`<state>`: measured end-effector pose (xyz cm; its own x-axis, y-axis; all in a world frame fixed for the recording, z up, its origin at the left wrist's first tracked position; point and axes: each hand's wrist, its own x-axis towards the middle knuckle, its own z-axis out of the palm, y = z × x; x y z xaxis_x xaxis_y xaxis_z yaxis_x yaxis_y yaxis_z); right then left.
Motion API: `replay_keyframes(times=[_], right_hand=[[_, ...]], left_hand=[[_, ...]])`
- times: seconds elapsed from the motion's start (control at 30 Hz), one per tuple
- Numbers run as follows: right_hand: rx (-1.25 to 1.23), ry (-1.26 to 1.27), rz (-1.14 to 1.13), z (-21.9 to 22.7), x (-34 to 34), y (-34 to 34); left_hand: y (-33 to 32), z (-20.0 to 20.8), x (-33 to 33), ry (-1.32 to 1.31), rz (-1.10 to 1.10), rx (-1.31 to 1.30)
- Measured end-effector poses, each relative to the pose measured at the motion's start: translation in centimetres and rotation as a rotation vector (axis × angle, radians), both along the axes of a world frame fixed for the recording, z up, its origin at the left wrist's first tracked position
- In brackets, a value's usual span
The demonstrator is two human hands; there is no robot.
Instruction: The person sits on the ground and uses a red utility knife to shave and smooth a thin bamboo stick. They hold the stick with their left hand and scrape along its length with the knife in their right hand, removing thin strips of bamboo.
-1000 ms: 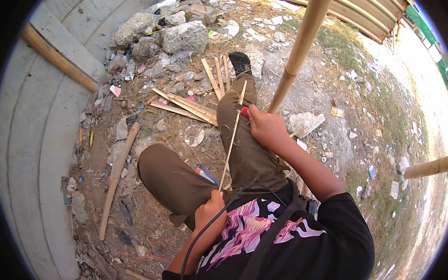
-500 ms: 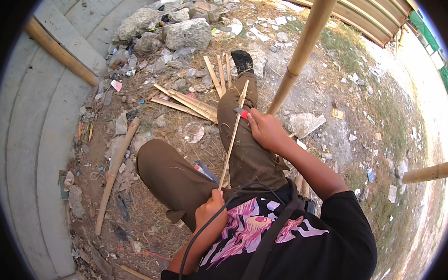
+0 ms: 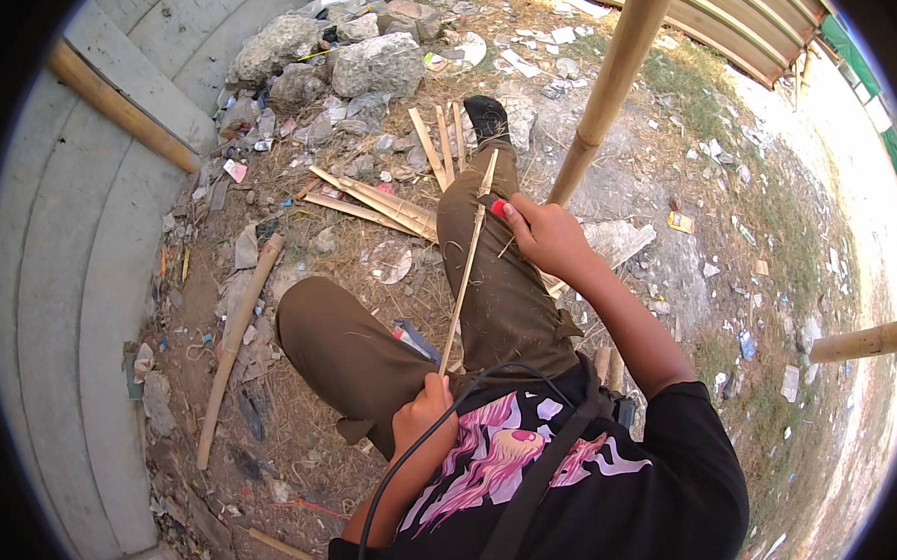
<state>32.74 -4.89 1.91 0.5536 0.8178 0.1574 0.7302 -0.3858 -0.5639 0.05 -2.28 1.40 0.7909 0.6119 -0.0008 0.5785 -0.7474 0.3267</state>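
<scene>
I sit with a thin, pale bamboo strip (image 3: 465, 269) lying lengthwise along my right thigh, its far tip toward my black shoe (image 3: 485, 115). My left hand (image 3: 421, 413) is curled shut around the near end of the strip, close to my waist. My right hand (image 3: 547, 238) is closed around a small tool with a red handle (image 3: 499, 209), held right at the strip about midway along it; the blade itself is hidden from me. My brown trousers (image 3: 371, 348) carry a few fine shavings.

On the dirt ground (image 3: 306, 456) just past my knee lies a loose bundle of flat, split bamboo slats (image 3: 380, 200), pale and straight. A thick round bamboo pole (image 3: 615, 73) stands slanted just beside my right hand. Grey rough rocks (image 3: 379, 63) are heaped farther out, and a rounder stick (image 3: 233, 339) lies to my left near the curved concrete wall (image 3: 69, 297). Scraps of paper and plastic litter are scattered about.
</scene>
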Motion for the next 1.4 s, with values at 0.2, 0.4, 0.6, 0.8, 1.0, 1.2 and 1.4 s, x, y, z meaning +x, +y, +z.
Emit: replay_keyframes(times=[0.2,0.4,0.6,0.8,1.0,1.2,1.4], right_hand=[[0.045,-0.288,0.034,-1.5,-0.5,-0.1],[-0.059,-0.250,0.001,-0.8,-2.3,-0.1],[-0.072,0.040,-0.040,-2.0,-2.5,-0.2],[-0.020,0.312,0.072,-1.2,-0.9,0.0],[0.009,0.416,0.113,-1.6,-0.9,-0.7],[0.263,0.405,0.054,0.5,-4.2,-2.5],[0.333,1.167,0.061,2.0,-7.2,-2.7]], left_hand=[[0.0,-0.2,0.0,-0.003,-0.010,0.001],[-0.3,-0.2,-0.1,0.006,0.004,-0.039],[-0.7,-0.2,0.0,0.017,0.007,-0.010],[-0.3,-0.5,-0.2,-0.023,0.000,0.001],[0.0,0.0,0.7,0.002,0.036,-0.037],[0.6,1.0,0.5,-0.161,0.176,-0.371],[1.3,1.9,2.7,-0.403,0.163,-0.883]])
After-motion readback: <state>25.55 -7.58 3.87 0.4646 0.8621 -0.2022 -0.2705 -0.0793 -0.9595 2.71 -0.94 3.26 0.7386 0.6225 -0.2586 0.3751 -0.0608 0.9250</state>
